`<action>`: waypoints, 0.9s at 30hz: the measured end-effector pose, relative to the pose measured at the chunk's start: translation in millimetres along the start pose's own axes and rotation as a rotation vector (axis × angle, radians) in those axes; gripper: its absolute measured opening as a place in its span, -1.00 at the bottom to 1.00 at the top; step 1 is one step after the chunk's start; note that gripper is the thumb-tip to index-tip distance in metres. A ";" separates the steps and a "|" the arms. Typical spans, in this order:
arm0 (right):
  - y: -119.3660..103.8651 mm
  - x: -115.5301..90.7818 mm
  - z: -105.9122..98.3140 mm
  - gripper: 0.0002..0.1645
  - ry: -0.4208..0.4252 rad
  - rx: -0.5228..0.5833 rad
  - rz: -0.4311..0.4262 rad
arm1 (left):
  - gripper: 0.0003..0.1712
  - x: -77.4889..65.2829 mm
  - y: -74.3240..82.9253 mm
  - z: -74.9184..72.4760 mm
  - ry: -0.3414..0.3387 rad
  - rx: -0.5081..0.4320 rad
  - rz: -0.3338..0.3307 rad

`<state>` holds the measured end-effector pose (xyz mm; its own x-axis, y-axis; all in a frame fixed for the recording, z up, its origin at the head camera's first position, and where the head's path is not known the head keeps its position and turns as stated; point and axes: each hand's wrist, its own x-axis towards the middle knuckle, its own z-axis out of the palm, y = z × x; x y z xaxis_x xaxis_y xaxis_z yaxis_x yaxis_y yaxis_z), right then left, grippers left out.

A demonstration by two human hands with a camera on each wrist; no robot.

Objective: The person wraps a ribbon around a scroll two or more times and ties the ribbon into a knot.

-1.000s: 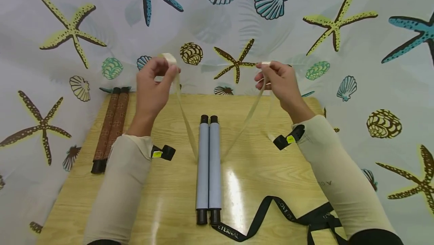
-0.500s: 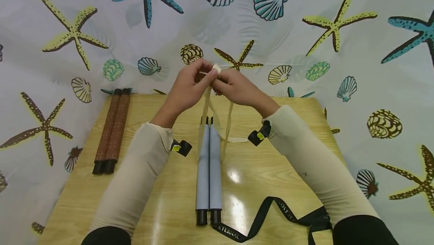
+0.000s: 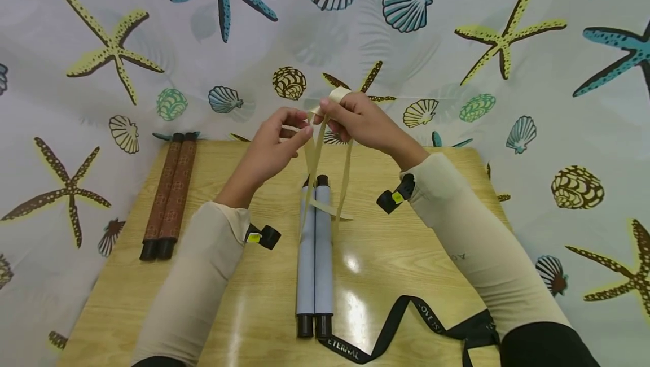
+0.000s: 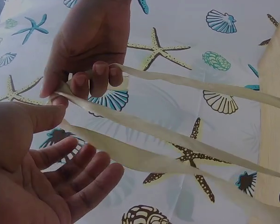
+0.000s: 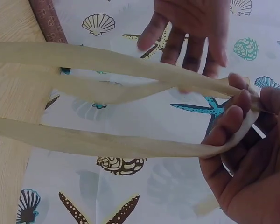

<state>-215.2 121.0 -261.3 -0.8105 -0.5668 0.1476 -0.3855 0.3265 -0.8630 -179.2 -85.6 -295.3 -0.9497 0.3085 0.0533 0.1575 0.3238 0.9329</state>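
Note:
My right hand [image 3: 363, 121] pinches a cream ribbon [image 3: 347, 169] between thumb and fingers, with a loop standing up over the index finger. Just left of it, my left hand [image 3: 276, 144] has its fingers spread and relaxed; in the left wrist view its thumb lies close to the ribbon [image 4: 130, 154] at the pinch. Strands of ribbon run down to either side of two pale blue rolls [image 3: 323, 254] with black end caps, lying side by side on the table. A loose tail of ribbon hangs across the rolls' upper part.
Two brown patterned rolls [image 3: 180, 197] with black ends lie at the left of the wooden table [image 3: 406, 254]. A black ribbon [image 3: 388, 322] with printed lettering winds along the front right. Behind the table hangs a white cloth [image 3: 325, 34] with starfish and shells.
Both hands, first held apart with ribbon ends, came together above the rolls. Since then the left hand has drawn slightly left and down, fingers loosened, while the right keeps its pinch.

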 end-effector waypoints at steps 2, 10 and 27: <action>0.4 -0.9 -1.5 -0.50 -0.022 0.012 -0.009 | -0.58 2.6 -2.2 1.6 -0.009 0.003 0.018; 2.2 -2.3 -6.6 -0.50 -0.037 -0.020 -0.039 | -0.78 0.7 -2.8 3.6 0.007 0.036 0.132; -7.0 -5.4 -0.5 -0.60 -0.049 -0.056 -0.071 | -0.71 14.3 -27.8 41.5 0.236 0.297 0.232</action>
<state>-208.3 122.1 -255.8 -0.7585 -0.6255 0.1826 -0.4663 0.3253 -0.8226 -185.9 -53.1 -335.3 -0.9102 0.2020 0.3616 0.4124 0.5239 0.7453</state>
